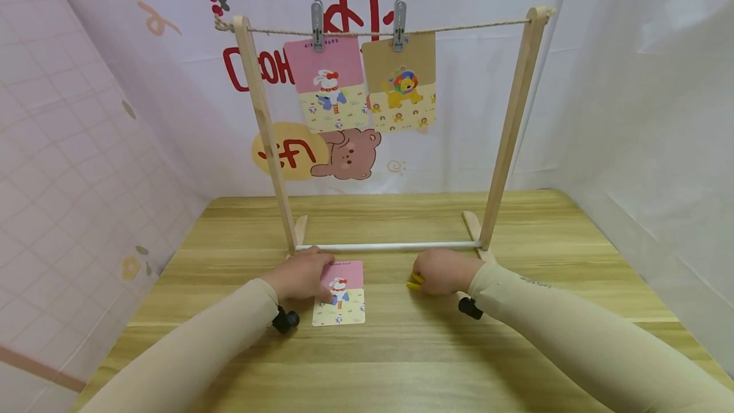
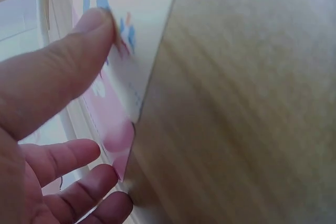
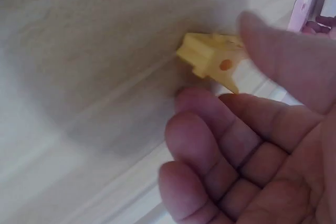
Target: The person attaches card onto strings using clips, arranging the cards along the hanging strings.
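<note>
On the wooden table lies a pink and pale-yellow card [image 1: 347,311] printed with a white rabbit. My left hand [image 1: 301,274] is at its left side, thumb [image 2: 97,27] on the card's face and fingers by the pink end; the index fingertip is hidden in the left wrist view. To the right of the card, my right hand [image 1: 444,271] holds a small yellow clip [image 3: 207,56] with an orange spot, between thumb and index finger, just above or on the tabletop. The other fingers of that hand curl in below the clip.
A wooden stand [image 1: 510,136] with a twine line [image 1: 470,28] stands behind both hands. Two grey clothespins [image 1: 318,27] hold a pink rabbit card [image 1: 329,78] and a brown lion card [image 1: 401,88] on it. A white bar [image 1: 390,246] joins the posts low down.
</note>
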`<state>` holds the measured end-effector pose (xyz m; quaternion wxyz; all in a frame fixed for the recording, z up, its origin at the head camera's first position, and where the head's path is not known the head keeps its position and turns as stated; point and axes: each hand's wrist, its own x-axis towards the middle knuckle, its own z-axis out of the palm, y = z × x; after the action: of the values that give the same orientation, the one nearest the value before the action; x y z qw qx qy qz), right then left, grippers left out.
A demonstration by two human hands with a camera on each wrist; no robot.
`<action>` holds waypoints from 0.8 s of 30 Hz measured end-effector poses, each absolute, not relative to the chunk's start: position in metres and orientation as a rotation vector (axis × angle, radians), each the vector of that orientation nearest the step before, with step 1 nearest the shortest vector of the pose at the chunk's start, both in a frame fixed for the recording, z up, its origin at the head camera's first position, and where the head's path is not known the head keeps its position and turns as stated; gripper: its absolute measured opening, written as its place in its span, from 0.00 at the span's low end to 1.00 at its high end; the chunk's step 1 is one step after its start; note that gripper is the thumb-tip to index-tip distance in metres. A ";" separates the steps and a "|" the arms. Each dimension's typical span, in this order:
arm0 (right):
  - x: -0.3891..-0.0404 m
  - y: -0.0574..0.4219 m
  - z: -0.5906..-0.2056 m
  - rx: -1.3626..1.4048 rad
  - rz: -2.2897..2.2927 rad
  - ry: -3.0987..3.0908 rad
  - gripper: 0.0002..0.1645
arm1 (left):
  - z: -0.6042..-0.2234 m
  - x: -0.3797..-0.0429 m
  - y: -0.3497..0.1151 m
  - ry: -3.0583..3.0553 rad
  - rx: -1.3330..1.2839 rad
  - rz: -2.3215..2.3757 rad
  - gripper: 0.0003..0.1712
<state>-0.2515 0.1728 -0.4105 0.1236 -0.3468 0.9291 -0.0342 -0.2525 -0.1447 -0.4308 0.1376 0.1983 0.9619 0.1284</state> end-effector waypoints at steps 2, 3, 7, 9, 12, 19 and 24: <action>-0.251 0.171 -0.411 -0.978 -0.119 2.710 0.13 | -0.432 -0.254 -0.146 2.784 0.565 0.391 0.48; -0.251 0.171 -0.412 -0.970 -0.127 2.710 0.11 | -0.433 -0.255 -0.146 2.783 0.557 0.402 0.48; -0.252 0.169 -0.415 -0.997 -0.111 2.716 0.08 | -0.434 -0.258 -0.148 2.773 0.531 0.464 0.46; -0.252 0.169 -0.416 -1.028 -0.098 2.719 0.09 | -0.434 -0.259 -0.149 2.761 0.523 0.496 0.45; -0.252 0.169 -0.417 -1.058 -0.082 2.720 0.09 | -0.433 -0.260 -0.149 2.749 0.516 0.527 0.44; -0.254 0.171 -0.419 -1.090 -0.083 2.729 0.09 | -0.431 -0.262 -0.148 2.782 0.522 0.463 0.42; -0.255 0.172 -0.420 -1.085 -0.094 2.731 0.08 | -0.432 -0.263 -0.147 2.755 0.500 0.478 0.38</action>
<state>-0.2552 0.1719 -0.4201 0.1006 -0.3673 0.9241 -0.0318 -0.2631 -0.1466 -0.4316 0.1498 0.1742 0.9589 0.1664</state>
